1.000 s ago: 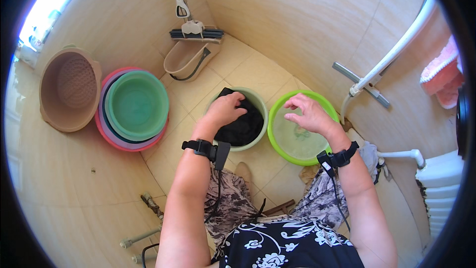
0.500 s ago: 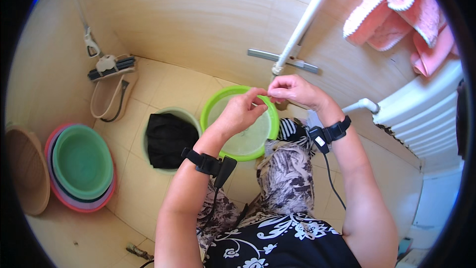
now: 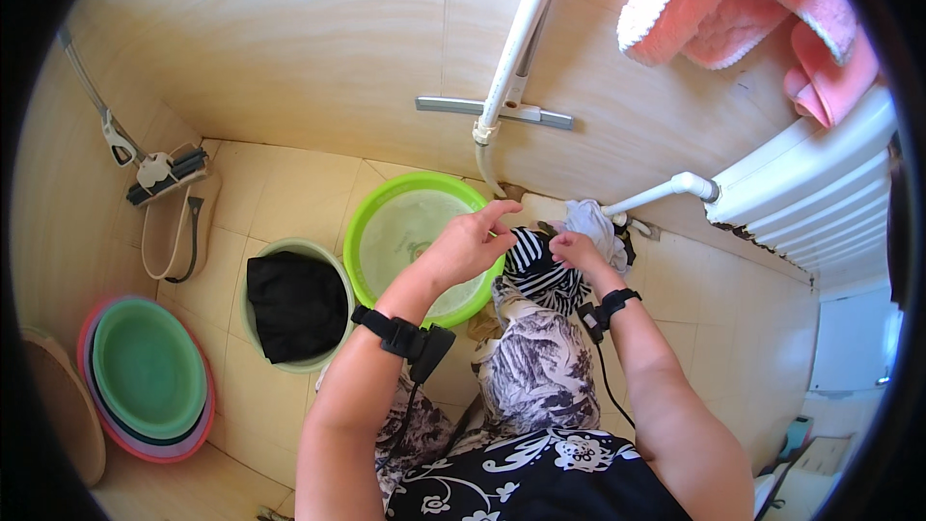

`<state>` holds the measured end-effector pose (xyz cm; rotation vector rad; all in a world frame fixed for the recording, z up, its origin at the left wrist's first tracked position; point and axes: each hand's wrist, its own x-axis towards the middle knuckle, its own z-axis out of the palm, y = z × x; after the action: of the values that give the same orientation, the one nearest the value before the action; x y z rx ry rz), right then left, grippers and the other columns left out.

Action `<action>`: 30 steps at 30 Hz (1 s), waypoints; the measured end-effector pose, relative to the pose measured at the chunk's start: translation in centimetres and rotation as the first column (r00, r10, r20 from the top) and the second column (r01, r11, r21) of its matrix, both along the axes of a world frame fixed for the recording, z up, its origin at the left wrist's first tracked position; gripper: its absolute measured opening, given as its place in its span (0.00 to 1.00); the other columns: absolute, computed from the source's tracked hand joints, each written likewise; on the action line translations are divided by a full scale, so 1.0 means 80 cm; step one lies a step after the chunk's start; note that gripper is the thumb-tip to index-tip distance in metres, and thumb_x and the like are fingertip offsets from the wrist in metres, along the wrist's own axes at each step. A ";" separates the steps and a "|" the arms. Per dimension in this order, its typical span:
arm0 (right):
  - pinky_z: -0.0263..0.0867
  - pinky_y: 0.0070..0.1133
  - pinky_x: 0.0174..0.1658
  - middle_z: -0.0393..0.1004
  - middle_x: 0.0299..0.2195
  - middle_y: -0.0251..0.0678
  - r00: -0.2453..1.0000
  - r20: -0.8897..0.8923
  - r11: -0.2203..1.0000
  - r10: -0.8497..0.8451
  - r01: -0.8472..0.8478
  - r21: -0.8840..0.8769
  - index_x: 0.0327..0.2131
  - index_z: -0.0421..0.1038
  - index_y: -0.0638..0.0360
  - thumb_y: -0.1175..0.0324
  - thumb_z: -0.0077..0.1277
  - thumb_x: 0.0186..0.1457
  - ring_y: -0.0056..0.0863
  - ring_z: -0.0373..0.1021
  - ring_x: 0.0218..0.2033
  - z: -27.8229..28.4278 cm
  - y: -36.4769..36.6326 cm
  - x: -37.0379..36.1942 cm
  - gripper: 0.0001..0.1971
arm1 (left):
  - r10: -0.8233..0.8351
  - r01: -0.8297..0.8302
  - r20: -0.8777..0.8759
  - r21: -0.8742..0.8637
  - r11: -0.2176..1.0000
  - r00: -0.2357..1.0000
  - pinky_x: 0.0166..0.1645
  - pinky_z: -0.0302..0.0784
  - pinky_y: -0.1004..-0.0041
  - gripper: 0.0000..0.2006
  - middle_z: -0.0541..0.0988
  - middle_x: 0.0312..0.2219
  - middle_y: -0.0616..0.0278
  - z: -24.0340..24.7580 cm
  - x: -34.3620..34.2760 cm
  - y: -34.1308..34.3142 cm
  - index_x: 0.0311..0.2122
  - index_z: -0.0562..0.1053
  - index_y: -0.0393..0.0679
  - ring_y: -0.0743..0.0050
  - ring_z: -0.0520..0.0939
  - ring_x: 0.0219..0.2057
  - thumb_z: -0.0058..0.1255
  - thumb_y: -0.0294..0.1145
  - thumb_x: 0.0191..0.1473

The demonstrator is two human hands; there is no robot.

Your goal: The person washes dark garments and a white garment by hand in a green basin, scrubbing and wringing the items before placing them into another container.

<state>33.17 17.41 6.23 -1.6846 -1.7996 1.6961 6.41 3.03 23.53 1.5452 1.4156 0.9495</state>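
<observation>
My left hand (image 3: 471,243) hovers over the right part of a bright green basin (image 3: 355,236), its fingers apart and nothing visible in them. The basin seems to hold shallow, clear water. To its right, a heap on the floor includes a black-and-white striped cloth (image 3: 531,259) and a pale grey cloth (image 3: 596,224). Above that heap is my right hand (image 3: 576,251), fingers curled together; whether anything sits between them is hidden. Left of the basin, a folded black cloth (image 3: 297,309) lies in a pale green tub (image 3: 249,333).
Nested basins, the top one green (image 3: 149,367), lean at the left near a brown basin (image 3: 63,415). A mop (image 3: 159,169) rests at its beige bucket (image 3: 174,236). A white pipe (image 3: 521,39) and squeegee (image 3: 444,104) are ahead; a radiator (image 3: 801,193) and pink towels (image 3: 714,19) are right.
My hands, close together over the basin's far rim before, have separated. The right one has come down to the striped cloth. The view has shifted, showing more of the cloth heap.
</observation>
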 end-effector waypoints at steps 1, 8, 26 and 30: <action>0.65 0.13 0.26 0.74 0.25 0.24 1.000 -0.002 1.000 -0.007 0.007 -0.007 0.32 0.74 0.54 0.65 0.54 0.52 0.14 0.71 0.26 -0.014 -0.003 0.002 0.06 | -0.018 0.018 0.019 -0.023 1.000 1.000 0.42 0.75 0.74 0.21 0.80 0.31 0.59 -0.004 0.000 0.003 0.54 0.67 0.43 0.75 0.79 0.32 0.49 0.26 0.54; 0.69 0.26 0.39 0.77 0.28 0.38 0.993 0.072 0.926 -0.093 0.060 0.373 0.32 0.75 0.58 0.69 0.56 0.44 0.33 0.73 0.31 -0.103 -0.004 0.027 0.09 | -0.150 0.171 0.234 -0.070 0.983 0.961 0.49 0.72 0.75 0.21 0.81 0.35 0.63 -0.021 0.029 0.028 0.57 0.65 0.47 0.80 0.77 0.37 0.46 0.25 0.57; 0.60 0.32 0.54 0.62 0.52 0.51 0.875 0.271 0.862 -0.401 0.260 0.436 0.54 0.61 0.56 0.63 0.63 0.40 0.43 0.59 0.54 -0.160 0.027 0.111 0.35 | -0.276 0.362 0.433 -0.129 0.923 0.858 0.53 0.68 0.76 0.21 0.79 0.41 0.63 -0.045 0.065 0.057 0.58 0.65 0.47 0.79 0.74 0.44 0.44 0.25 0.59; 0.66 0.28 0.46 0.72 0.43 0.50 0.776 -0.065 0.776 -0.627 0.630 0.026 0.50 0.66 0.62 0.65 0.65 0.37 0.44 0.70 0.42 -0.136 0.014 0.054 0.33 | -0.209 0.307 0.395 -0.205 0.929 0.895 0.53 0.68 0.75 0.20 0.79 0.40 0.63 -0.054 0.044 0.041 0.57 0.66 0.46 0.79 0.75 0.45 0.45 0.27 0.59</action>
<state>37.49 18.53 -4.68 -1.9030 -1.0387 1.3578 9.91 6.29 19.24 1.2418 0.9923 0.7987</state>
